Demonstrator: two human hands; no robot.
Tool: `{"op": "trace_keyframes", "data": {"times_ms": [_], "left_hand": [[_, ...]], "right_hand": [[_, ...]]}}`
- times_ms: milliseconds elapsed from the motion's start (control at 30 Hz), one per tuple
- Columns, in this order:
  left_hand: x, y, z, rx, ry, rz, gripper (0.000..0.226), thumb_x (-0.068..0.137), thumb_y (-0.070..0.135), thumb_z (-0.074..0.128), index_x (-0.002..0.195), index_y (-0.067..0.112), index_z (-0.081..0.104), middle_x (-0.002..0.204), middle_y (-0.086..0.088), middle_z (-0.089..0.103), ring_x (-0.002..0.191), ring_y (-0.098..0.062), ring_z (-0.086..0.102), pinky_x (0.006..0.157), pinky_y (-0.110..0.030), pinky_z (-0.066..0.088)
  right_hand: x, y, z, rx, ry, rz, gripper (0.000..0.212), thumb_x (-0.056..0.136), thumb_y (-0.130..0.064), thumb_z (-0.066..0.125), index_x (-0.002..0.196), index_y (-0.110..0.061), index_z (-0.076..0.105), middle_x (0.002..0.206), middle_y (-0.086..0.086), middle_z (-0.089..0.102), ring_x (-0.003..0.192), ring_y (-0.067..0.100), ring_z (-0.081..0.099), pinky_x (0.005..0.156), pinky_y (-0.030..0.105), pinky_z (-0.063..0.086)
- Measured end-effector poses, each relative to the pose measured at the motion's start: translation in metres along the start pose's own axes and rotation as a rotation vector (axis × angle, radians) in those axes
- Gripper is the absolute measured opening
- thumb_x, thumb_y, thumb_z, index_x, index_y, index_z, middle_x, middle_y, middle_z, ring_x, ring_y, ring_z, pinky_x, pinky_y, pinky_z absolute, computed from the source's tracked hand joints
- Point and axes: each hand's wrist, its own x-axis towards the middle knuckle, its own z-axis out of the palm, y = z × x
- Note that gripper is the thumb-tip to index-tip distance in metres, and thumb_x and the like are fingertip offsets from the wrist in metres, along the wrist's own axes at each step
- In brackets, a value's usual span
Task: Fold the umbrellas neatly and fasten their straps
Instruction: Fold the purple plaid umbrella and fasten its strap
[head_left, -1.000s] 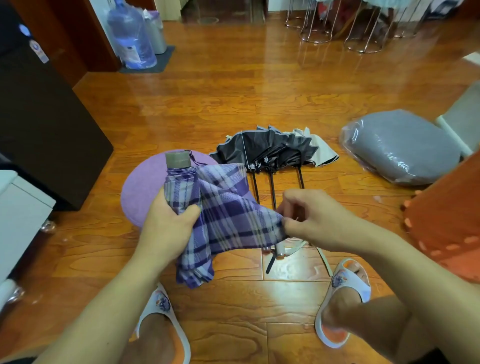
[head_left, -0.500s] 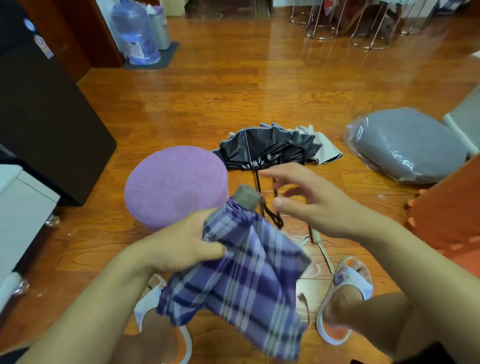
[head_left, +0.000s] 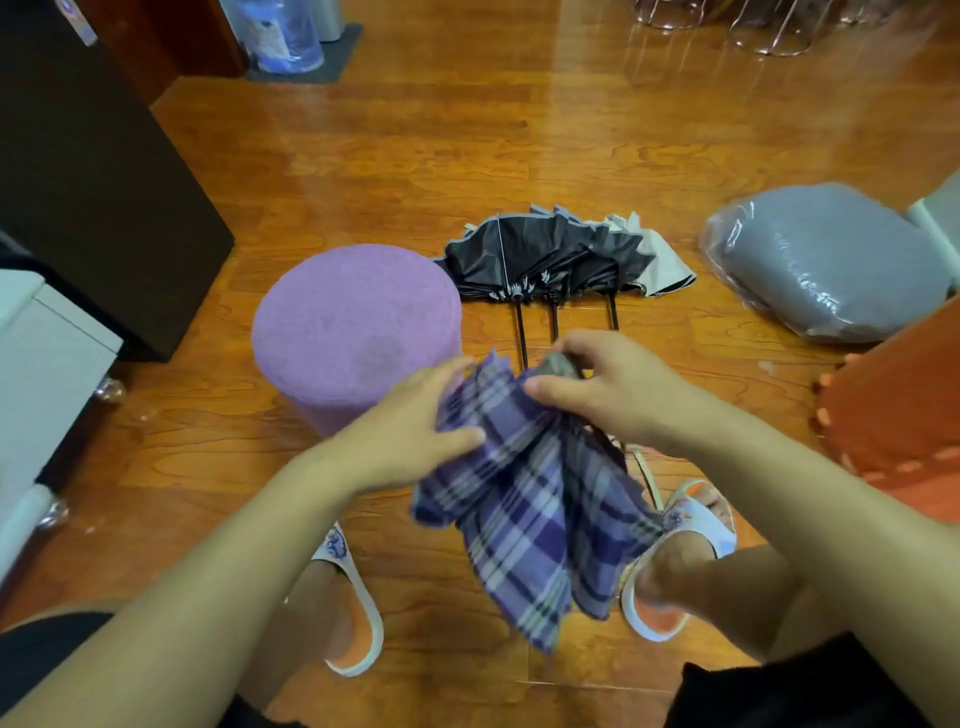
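Between your knees, over glossy orange wood floor: purple plaid umbrella, canopy hanging loose. Your right hand pinches its grey handle end; left hand grips the fabric. Ahead: black umbrellas, lilac round stool, bagged grey cushion, water jug; label unreadable.

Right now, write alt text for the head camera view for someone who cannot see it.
Two hands work a purple plaid umbrella above slippered feet: the right hand grips its grey handle, the left hand holds the loose fabric. On the wooden floor beyond lie black umbrellas beside a purple stool.
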Motion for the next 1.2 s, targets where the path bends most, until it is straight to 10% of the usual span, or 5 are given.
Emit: {"op": "trace_keyframes", "data": {"times_ms": [233, 533, 900, 1067, 1200], "left_hand": [[-0.025, 0.012, 0.024, 0.023, 0.48, 0.068, 0.018, 0.093, 0.032, 0.068, 0.109, 0.03, 0.063, 0.109, 0.012, 0.058, 0.109, -0.013, 0.054, 0.094, -0.032, 0.042], [-0.011, 0.023, 0.063, 0.72, 0.744, 0.316, 0.053, 0.082, 0.038, 0.066, 0.123, 0.01, 0.047, 0.129, -0.02, 0.048, 0.118, -0.042, 0.05, 0.099, -0.054, 0.04], [0.016, 0.035, 0.039, 0.807, 0.748, 0.255, 0.041, 0.074, 0.012, 0.067, 0.109, 0.015, 0.046, 0.096, -0.011, 0.054, 0.082, -0.035, 0.054, 0.066, -0.045, 0.038], [0.013, 0.015, 0.002, 0.286, 0.398, 0.094, 0.03, 0.086, 0.003, 0.052, 0.103, 0.027, 0.043, 0.086, -0.009, 0.064, 0.079, -0.041, 0.057, 0.066, -0.045, 0.045], [0.01, 0.002, -0.012, 0.172, 0.194, 0.31, 0.017, 0.085, 0.015, 0.044, 0.091, 0.031, 0.042, 0.085, 0.01, 0.051, 0.078, -0.018, 0.05, 0.07, -0.042, 0.044]], "right_hand": [[0.011, 0.021, -0.028, 0.681, 0.275, 0.373, 0.024, 0.092, -0.031, 0.072, 0.094, -0.01, 0.06, 0.079, 0.003, 0.069, 0.068, 0.018, 0.068, 0.071, 0.039, 0.06], [0.011, 0.005, -0.019, 1.003, 0.313, 0.369, 0.018, 0.096, -0.023, 0.065, 0.105, -0.008, 0.069, 0.074, 0.003, 0.068, 0.058, 0.017, 0.067, 0.052, 0.03, 0.055], [0.013, -0.01, 0.008, 0.938, 0.262, 0.378, 0.021, 0.095, -0.02, 0.067, 0.108, -0.005, 0.06, 0.076, 0.008, 0.068, 0.064, 0.024, 0.068, 0.061, 0.041, 0.06], [0.012, -0.007, 0.002, 0.755, 0.22, 0.385, 0.029, 0.092, -0.023, 0.071, 0.101, -0.012, 0.046, 0.092, 0.013, 0.067, 0.074, 0.029, 0.069, 0.074, 0.049, 0.061], [0.008, -0.006, -0.006, 0.635, 0.142, 0.38, 0.027, 0.091, -0.023, 0.071, 0.093, -0.013, 0.047, 0.083, 0.01, 0.066, 0.074, 0.03, 0.068, 0.067, 0.04, 0.055]]}}
